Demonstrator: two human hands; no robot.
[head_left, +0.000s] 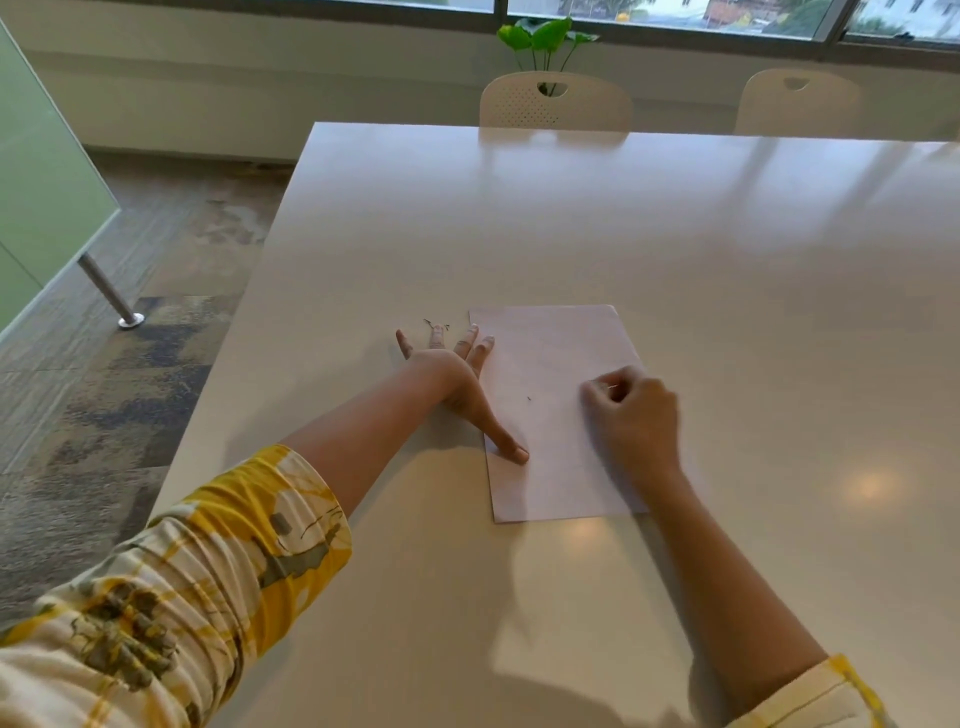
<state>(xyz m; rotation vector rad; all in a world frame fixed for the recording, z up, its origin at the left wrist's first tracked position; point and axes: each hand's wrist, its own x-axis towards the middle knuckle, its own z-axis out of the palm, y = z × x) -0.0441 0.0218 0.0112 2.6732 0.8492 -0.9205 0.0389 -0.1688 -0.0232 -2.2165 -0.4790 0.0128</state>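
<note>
A pale sheet of paper (550, 374) lies flat on the white table (571, 218). My left hand (452, 379) is spread flat with straight fingers; its thumb and two fingertips press the paper's left edge. A few tiny dark bits (436, 325) lie on the table just beyond its fingertips, and another tiny dark speck (529, 399) sits on the sheet. My right hand (636, 415) rests on the paper's right side with fingers curled, pinching something thin and small that I cannot make out.
Two cream chairs (556, 101) (797, 101) stand at the table's far edge, with a green plant (545, 39) behind. The table's left edge drops to patterned carpet (119, 374). A green glass partition (36, 197) with a metal post (111, 299) stands at far left.
</note>
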